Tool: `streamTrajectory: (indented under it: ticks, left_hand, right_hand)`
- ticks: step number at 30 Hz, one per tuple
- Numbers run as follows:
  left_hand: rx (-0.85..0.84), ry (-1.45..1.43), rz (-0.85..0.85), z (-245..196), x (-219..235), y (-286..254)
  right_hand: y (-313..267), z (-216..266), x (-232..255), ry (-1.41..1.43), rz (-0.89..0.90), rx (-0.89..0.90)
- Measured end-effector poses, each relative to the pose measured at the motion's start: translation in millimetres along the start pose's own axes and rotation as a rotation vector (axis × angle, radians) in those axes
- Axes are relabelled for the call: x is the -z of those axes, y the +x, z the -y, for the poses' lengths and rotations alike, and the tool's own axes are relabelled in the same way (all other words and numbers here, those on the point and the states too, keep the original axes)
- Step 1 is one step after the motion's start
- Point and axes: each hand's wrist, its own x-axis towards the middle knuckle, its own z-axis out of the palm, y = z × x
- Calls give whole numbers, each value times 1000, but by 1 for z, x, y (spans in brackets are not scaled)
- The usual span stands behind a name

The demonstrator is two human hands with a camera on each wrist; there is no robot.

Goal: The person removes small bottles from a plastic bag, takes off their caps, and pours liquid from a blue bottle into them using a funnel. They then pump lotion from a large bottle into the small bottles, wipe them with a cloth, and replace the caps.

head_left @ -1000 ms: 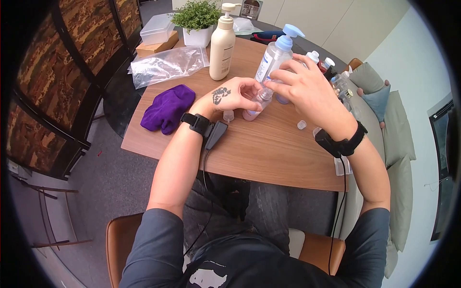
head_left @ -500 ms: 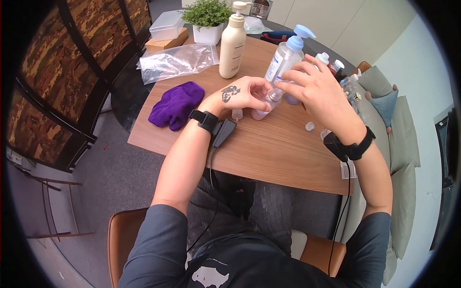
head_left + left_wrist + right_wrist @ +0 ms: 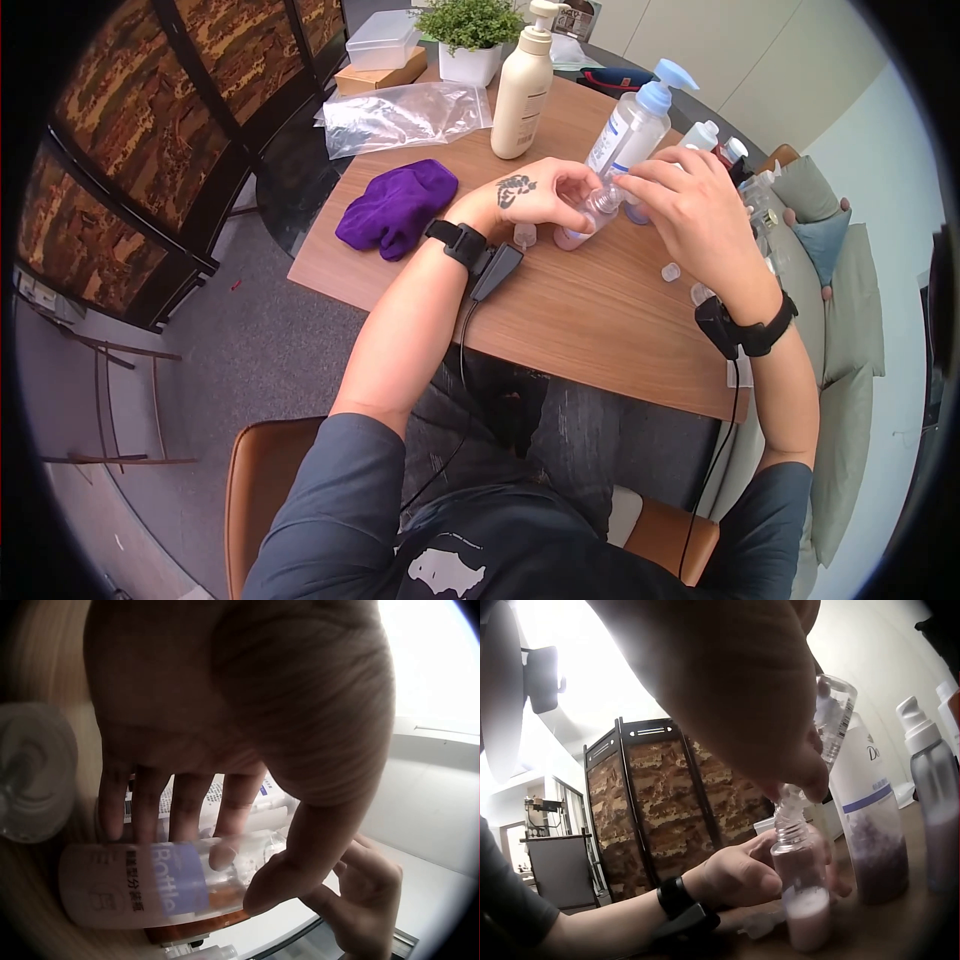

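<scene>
My left hand (image 3: pixel 548 192) holds a small clear bottle (image 3: pixel 804 874) upright on the table, thumb on one side and fingers on the other. Pinkish liquid fills its lower part, and a purple label shows in the left wrist view. Above it, my right hand (image 3: pixel 700 205) grips a second clear bottle (image 3: pixel 837 712) with a barcode, tipped so its neck meets the small bottle's open mouth. My right fingers hide much of that tipped bottle. A small clear pump top (image 3: pixel 525 235) lies beside my left wrist.
Behind my hands stand a clear bottle with a blue pump (image 3: pixel 625 130) and a cream pump bottle (image 3: pixel 520 95). A purple cloth (image 3: pixel 397 210) and a plastic bag (image 3: pixel 405 118) lie left. A small cap (image 3: pixel 671 271) sits right, and several bottles crowd the right edge.
The head view has swung, so the whole scene sits further right in it. Both hands keep the same hold, with the tipped bottle still over the small one.
</scene>
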Motion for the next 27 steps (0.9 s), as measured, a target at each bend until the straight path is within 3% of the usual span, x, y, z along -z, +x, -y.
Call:
streamTrajectory:
  ticks: [7,10,13,14,18,23,27]
  left_hand:
    - [7,-37,10,2,1,0]
    - [4,-81,26,5,2,3]
    - [-16,-46,-8,3,2,1]
    - [-12,-60,-12,4,1,0]
    - [0,-131,-61,2,-2,-1]
    - [6,-182,-182,-6,-5,-5]
    - [-20,-138,-163,3,0,0]
  right_hand:
    - [-19,9,-7,183,-77,-226]
    - [-38,11,-17,308,-210,-527]
    - [-51,16,-30,586,-220,-881]
    - [-55,12,-43,587,-300,-790]
    - [-58,21,-53,610,-156,-882]
    - [-64,16,-80,543,-122,-854]
    - [-65,17,-78,501,-130,-864]
